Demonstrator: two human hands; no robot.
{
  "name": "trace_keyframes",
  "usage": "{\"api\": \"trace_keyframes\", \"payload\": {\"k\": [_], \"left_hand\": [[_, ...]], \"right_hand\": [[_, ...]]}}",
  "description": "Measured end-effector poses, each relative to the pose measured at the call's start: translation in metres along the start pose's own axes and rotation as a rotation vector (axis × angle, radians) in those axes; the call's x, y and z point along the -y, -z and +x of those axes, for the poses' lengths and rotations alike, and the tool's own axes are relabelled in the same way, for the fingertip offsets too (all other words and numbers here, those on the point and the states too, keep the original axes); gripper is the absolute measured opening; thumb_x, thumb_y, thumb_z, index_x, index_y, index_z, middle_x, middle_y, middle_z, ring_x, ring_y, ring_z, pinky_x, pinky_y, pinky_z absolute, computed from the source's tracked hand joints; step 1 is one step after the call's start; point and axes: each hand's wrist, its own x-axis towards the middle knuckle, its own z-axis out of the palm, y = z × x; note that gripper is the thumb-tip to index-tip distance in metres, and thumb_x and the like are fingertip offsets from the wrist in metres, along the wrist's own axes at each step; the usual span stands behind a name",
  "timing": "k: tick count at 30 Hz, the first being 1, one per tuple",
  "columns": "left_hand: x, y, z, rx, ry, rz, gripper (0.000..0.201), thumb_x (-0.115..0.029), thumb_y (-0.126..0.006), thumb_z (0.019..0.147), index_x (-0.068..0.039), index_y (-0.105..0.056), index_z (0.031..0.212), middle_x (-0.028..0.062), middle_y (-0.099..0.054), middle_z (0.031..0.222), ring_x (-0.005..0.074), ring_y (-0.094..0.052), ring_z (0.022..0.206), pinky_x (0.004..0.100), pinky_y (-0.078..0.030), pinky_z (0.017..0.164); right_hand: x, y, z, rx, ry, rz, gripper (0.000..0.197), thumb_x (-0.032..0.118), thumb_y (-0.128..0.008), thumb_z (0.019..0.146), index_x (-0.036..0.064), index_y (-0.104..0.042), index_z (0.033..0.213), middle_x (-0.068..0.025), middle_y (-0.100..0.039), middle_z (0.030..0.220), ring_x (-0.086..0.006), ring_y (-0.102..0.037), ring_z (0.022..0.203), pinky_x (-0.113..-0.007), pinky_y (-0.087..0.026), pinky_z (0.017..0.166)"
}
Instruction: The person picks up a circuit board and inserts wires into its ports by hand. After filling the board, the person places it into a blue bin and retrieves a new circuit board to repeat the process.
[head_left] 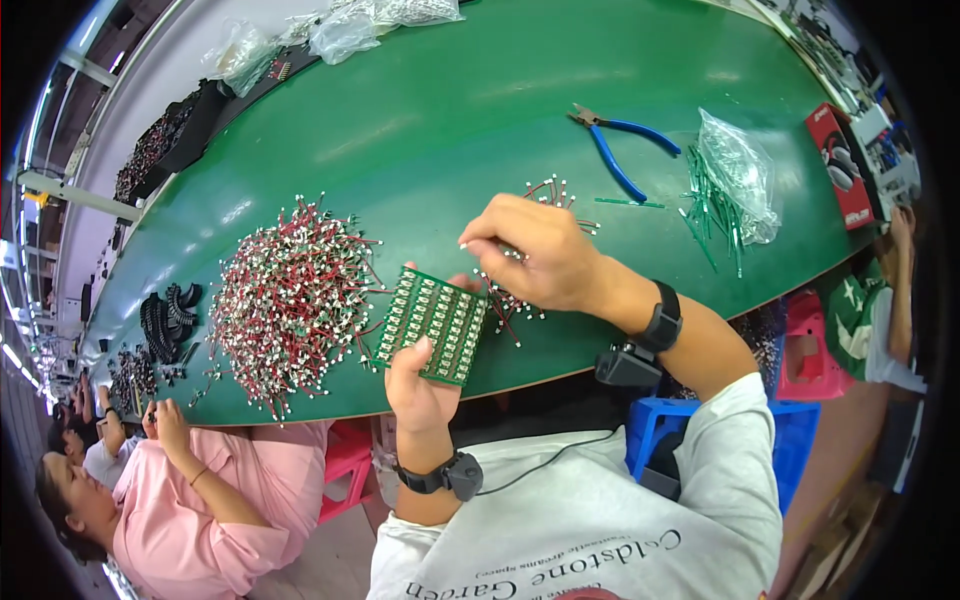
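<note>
Green and glossy, the counter (450, 130) stretches out ahead of me. Over its near part I hold a green circuit board (430, 322), set with rows of small pale pieces. My left fingers (407, 368) grip it, thumb over the near edge and the others beneath, with some showing past its far right side. Beside the board, up and to the right, my right fingers (490, 226) are curled in; I cannot tell whether they pinch anything small. Partly hidden below them lies a small pile of red-wired connectors (513, 305). Just left of my left fingers spreads a much bigger heap of similar red-wired parts (290, 310), with black coiled strips (166, 322) farther out. Beyond my right fingers, toward the right, rest blue-handled cutters (612, 150), then green strips (712, 205) partly under a clear plastic bag (742, 170), and farthest that way a red box (843, 165). Well to the left of my fingers, a co-worker in pink (215, 490) sits at the same counter.
</note>
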Motion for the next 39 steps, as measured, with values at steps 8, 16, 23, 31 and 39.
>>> {"api": "trace_keyframes", "payload": {"k": [8,16,23,31,39], "left_hand": [[0.012,-0.009,-0.001,-0.075,-0.065,-0.025,0.084,-0.014,-0.054,0.074,0.002,-0.021,0.149,0.0232,-0.050,0.131,0.0334,-0.055,0.122,0.0440,-0.044,0.106],[0.029,0.000,-0.004,-0.079,-0.084,0.040,0.080,-0.013,-0.056,0.072,0.006,-0.027,0.144,0.0207,-0.049,0.132,0.0296,-0.052,0.123,0.0409,-0.040,0.108],[0.031,0.000,-0.005,-0.045,-0.123,0.116,0.074,-0.011,-0.058,0.074,0.006,-0.031,0.140,0.0182,-0.047,0.133,0.0268,-0.049,0.125,0.0389,-0.038,0.108],[0.031,-0.005,-0.008,-0.043,-0.173,0.274,0.072,-0.014,-0.059,0.076,0.005,-0.032,0.140,0.0142,-0.048,0.128,0.0207,-0.051,0.116,0.0339,-0.039,0.102],[0.030,-0.001,-0.007,-0.015,-0.195,0.314,0.073,-0.016,-0.060,0.078,0.005,-0.031,0.141,0.0144,-0.048,0.127,0.0196,-0.051,0.113,0.0327,-0.039,0.099]], "right_hand": [[0.001,-0.016,-0.010,0.135,-0.054,0.061,0.008,0.001,-0.065,0.083,0.0010,-0.062,0.090,-0.0101,-0.060,0.077,-0.0251,-0.061,0.065,-0.035,-0.047,0.054],[-0.004,-0.021,-0.014,0.220,-0.155,0.120,0.007,0.005,-0.064,0.083,-0.0007,-0.059,0.084,-0.0118,-0.059,0.071,-0.0250,-0.060,0.061,-0.035,-0.046,0.053],[0.004,-0.017,-0.012,0.250,-0.233,0.168,0.010,0.005,-0.064,0.083,-0.0011,-0.057,0.079,-0.0110,-0.057,0.067,-0.0215,-0.057,0.055,-0.033,-0.044,0.049],[0.010,-0.016,-0.014,0.213,-0.198,0.089,0.009,0.005,-0.064,0.082,-0.0006,-0.057,0.079,-0.0098,-0.056,0.065,-0.0207,-0.055,0.052,-0.032,-0.043,0.047],[0.013,-0.019,-0.015,0.211,-0.149,0.014,0.010,0.000,-0.065,0.077,0.0003,-0.055,0.077,-0.0091,-0.054,0.064,-0.0208,-0.055,0.050,-0.032,-0.042,0.045]]}}
